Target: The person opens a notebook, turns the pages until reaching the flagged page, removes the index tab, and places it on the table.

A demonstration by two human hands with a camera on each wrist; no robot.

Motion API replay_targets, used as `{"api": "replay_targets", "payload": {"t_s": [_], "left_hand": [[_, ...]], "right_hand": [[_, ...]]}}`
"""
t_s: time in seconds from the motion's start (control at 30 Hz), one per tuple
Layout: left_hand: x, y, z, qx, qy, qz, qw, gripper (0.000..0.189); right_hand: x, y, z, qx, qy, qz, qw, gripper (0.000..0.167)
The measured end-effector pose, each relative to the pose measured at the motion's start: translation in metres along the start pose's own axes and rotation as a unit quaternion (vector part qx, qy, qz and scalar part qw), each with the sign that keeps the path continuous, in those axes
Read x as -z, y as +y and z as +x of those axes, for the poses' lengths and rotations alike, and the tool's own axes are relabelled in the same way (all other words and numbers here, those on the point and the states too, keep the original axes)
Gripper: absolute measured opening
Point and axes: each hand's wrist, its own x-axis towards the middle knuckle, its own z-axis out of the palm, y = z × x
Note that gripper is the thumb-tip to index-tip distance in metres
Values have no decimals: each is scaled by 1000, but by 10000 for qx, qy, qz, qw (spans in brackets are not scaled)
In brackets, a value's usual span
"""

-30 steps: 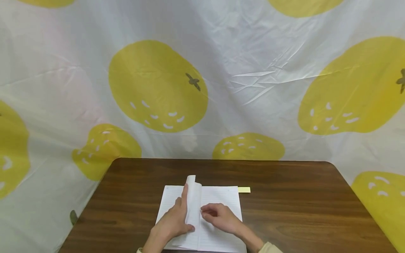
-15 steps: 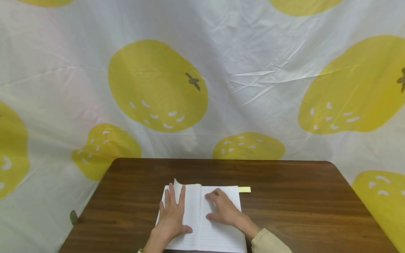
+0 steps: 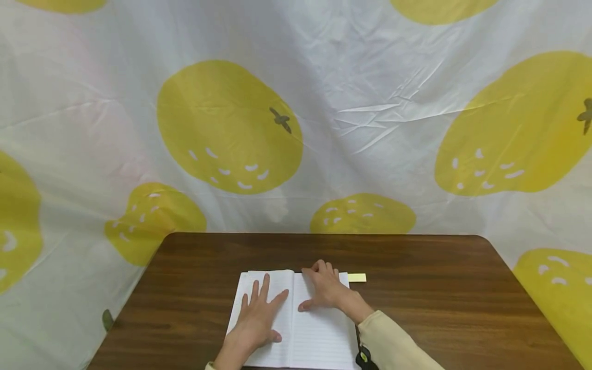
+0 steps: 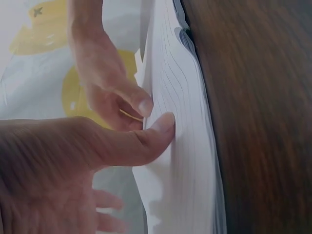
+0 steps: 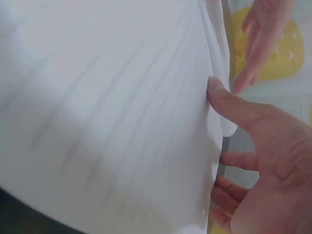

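A notebook with lined white pages [image 3: 324, 334] lies spread on the table, its center fold running away from me. My left hand [image 3: 254, 318] rests on the left page with fingers spread; in the left wrist view its thumb [image 4: 163, 129] touches the paper. Over the upper part of the right page is my right hand [image 3: 329, 289], fingers bent near the top edge and thumb on the page. The right wrist view shows that thumb [image 5: 217, 87] on the paper and the other fingers along the page edge. A yellow sticky tab [image 3: 357, 277] sticks out at the upper right corner.
The brown wood-grain table [image 3: 439, 298] extends on both sides of the notebook. Behind it hangs a white cloth with large yellow fruit prints [image 3: 231, 128]. A black strap piece [image 3: 364, 358] shows beside the right sleeve [image 3: 393, 336].
The page that stood up by my left hand now lies down on the left. My left fingers have spread across it. My right hand has moved from the fold up the right page.
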Motion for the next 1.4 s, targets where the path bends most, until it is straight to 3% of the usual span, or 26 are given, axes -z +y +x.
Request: {"api": "replay_targets", "payload": {"t_s": [0.23,0.37,0.6,0.83,0.93,1.03,1.13,1.27,1.4], "left_hand": [[0,7,4,-252,-532,204,9981,78],[0,9,4,-135,-714,160,9972,74],[2,6,1,42,-793,-74,9968,72],[4,2,-1,66,-797,-181,9966,72],[4,1,-1,55,-789,-192,9967,71],[4,1,-1,54,-805,-207,9965,71],[4,1,-1,49,-832,-239,9962,71],[3,0,-1,-14,-810,-240,9964,72],[3,-1,-2,-75,-773,-275,9966,72]], "right_hand": [[0,1,3,-48,23,-226,9997,94],[0,-2,-1,87,204,-387,9990,92],[2,-3,-16,244,585,-847,9944,77],[7,18,-37,185,1292,-893,9874,55],[8,30,-45,64,1524,-545,9868,46],[10,39,-52,-71,1777,142,9840,38],[10,46,-58,-86,2198,870,9716,33],[7,50,-67,-10,2738,1334,9525,34],[1,47,-75,-196,2847,1620,9446,33]]}}
